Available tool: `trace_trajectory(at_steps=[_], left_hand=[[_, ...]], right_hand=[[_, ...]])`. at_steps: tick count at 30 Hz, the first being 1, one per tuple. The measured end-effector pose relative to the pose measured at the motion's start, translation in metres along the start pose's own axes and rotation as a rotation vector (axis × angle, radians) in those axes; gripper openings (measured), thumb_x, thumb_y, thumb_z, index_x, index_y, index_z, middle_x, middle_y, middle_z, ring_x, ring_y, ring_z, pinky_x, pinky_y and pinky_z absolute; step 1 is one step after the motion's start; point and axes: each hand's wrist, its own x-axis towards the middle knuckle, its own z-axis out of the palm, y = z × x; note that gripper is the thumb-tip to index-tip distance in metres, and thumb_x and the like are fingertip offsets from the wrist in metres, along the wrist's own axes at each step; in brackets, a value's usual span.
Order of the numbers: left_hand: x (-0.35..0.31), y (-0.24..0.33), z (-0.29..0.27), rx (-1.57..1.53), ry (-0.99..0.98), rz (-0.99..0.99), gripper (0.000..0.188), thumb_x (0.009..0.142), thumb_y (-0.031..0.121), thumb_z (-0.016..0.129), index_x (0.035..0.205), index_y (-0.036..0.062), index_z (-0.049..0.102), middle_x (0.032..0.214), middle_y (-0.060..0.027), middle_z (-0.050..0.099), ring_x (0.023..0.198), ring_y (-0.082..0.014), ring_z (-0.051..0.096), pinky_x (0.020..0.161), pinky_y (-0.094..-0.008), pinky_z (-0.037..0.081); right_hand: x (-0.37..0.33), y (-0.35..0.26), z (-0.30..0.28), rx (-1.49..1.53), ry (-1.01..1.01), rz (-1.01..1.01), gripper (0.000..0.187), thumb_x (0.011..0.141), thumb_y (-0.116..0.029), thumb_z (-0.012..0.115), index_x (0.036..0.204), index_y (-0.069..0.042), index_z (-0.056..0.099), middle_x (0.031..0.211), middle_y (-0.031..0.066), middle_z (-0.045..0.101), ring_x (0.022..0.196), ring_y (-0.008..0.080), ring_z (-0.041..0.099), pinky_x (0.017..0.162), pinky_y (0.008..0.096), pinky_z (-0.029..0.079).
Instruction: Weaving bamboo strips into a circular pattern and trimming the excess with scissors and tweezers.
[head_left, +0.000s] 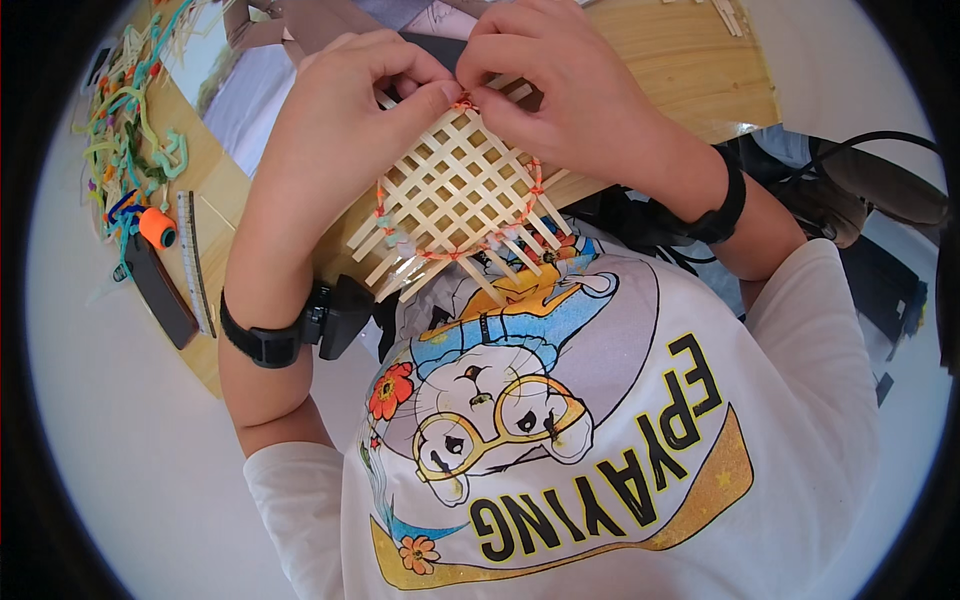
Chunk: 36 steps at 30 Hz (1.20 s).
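Woven lattice [455,195] of pale flat strips, held tilted over the desk's near edge, just above the person's chest. Orange cord [530,205] edges it, running down the right side and along the lower rim. Loose strip ends fan out from its lower-left corner.

Both hands meet at the lattice's top corner. Left hand [345,115]: fingers curled tight, thumb and forefinger pinched on the corner where the cord begins. Right hand [560,85]: fingers likewise closed, tips pressed to the same spot from the other side. The two thumbs nearly touch. Cannot tell which hand has the cord end itself.

The lattice lies below and toward the body from the fingertips; its long diagonal runs from the pinched top corner down to the lower-left strip ends. Neither hand is clearly nearer.

Black bands on both wrists. Desk [690,60] is light wood. At its left edge: orange spool [157,227], ruler [192,262], a tangle of coloured cords [125,130].
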Motion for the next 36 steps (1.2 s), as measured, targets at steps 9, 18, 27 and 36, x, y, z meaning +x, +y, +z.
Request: trace_trajectory(at_steps=[9,18,27,36], left_hand=[[0.025,0.011,-0.021,0.045,-0.266,-0.181,0.015,0.076,0.016,0.063,0.079,0.0012,0.062,0.065,-0.0024,0.052,0.06,-0.0108,0.048,0.057,-0.0256,0.04],[0.045,0.027,-0.026,0.316,-0.464,-0.204,0.018,0.072,0.019,0.067,0.075,0.0012,0.064,0.061,-0.0054,0.059,0.058,-0.0131,0.056,0.054,-0.0287,0.043],[0.04,0.028,-0.019,0.409,-0.36,-0.148,0.017,0.069,0.018,0.069,0.071,0.0022,0.062,0.061,-0.0089,0.057,0.057,-0.0187,0.056,0.054,-0.031,0.044],[0.036,0.02,-0.017,0.366,-0.315,-0.08,0.021,0.069,0.018,0.073,0.072,0.001,0.061,0.065,-0.0107,0.058,0.06,-0.0217,0.057,0.055,-0.0335,0.044]], right_hand=[[-0.007,0.003,-0.017,-0.022,-0.121,-0.056,0.012,0.067,-0.006,0.064,0.074,-0.004,0.054,0.084,0.0123,0.05,0.081,0.029,0.048,0.072,0.0366,0.038],[-0.012,-0.003,-0.026,0.014,-0.077,-0.169,0.015,0.066,-0.007,0.064,0.076,-0.005,0.054,0.086,0.0107,0.048,0.08,0.0266,0.046,0.071,0.0351,0.037],[-0.027,-0.005,-0.013,0.011,-0.102,-0.106,0.011,0.063,-0.002,0.058,0.071,-0.007,0.053,0.081,0.006,0.047,0.078,0.0248,0.045,0.068,0.0358,0.039],[-0.033,-0.001,-0.015,0.238,-0.13,-0.053,0.013,0.063,-0.001,0.055,0.075,-0.004,0.054,0.087,0.0081,0.047,0.081,0.0245,0.045,0.072,0.0328,0.039]])
